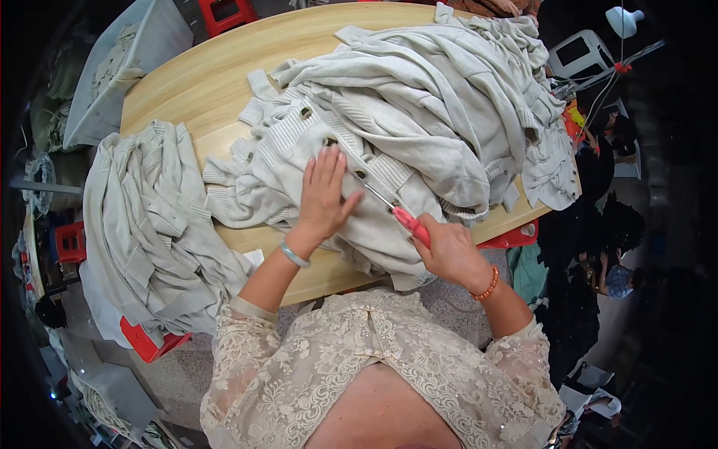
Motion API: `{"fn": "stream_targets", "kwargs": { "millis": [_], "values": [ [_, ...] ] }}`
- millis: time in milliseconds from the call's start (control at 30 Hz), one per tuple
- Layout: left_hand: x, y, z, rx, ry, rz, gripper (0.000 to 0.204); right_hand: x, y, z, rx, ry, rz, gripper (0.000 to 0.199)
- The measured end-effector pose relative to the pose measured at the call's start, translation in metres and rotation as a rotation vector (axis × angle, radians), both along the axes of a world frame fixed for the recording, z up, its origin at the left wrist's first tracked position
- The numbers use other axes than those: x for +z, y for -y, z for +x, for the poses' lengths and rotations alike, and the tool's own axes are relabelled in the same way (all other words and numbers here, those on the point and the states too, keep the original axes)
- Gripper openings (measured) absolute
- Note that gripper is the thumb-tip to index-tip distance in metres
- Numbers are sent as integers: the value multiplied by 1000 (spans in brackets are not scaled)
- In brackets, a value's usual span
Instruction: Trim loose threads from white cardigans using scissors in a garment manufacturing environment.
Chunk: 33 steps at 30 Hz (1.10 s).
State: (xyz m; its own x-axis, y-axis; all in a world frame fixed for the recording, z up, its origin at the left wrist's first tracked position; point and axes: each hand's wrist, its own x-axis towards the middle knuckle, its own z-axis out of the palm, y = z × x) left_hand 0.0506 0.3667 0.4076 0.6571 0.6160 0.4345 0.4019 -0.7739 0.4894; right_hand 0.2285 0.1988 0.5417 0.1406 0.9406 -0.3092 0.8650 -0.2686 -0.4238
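A pale grey knitted cardigan with dark buttons lies spread on the near side of the table. My left hand rests flat on it, fingers stretched out and tips beside a dark button. In my right hand is a red-handled tool with a slim metal shaft; its exact kind I cannot make out. The shaft slants up and left over the cardigan, its tip close to another dark button. Ribbed edging runs along the buttons.
A large heap of similar pale knitwear covers the wooden table's middle and right. More knitwear is piled at the left over a red stool. A white bin stands at the far left. Another person's hand shows at the far edge.
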Motion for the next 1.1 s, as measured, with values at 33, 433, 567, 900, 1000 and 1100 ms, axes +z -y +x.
{"fn": "stream_targets", "kwargs": {
  "millis": [33,433,567,900,1000,1100],
  "values": [
    [-3,8,1,-5,-5,-2,70,-1,10,2,-13,-7,5,23],
    [-9,35,23,5,119,184,38,-24,42,12,-120,-84,137,21],
    [7,55,30,-26,202,27,37,-26,82,32,-117,-144,88,21],
    [0,84,66,74,118,-150,25,-53,137,48,-156,-73,120,26],
    [-3,77,65,5,149,-170,26,-51,133,39,-148,-53,97,27],
    [-4,79,64,64,185,-260,36,-53,122,38,-151,-149,66,24]
  ]
}}
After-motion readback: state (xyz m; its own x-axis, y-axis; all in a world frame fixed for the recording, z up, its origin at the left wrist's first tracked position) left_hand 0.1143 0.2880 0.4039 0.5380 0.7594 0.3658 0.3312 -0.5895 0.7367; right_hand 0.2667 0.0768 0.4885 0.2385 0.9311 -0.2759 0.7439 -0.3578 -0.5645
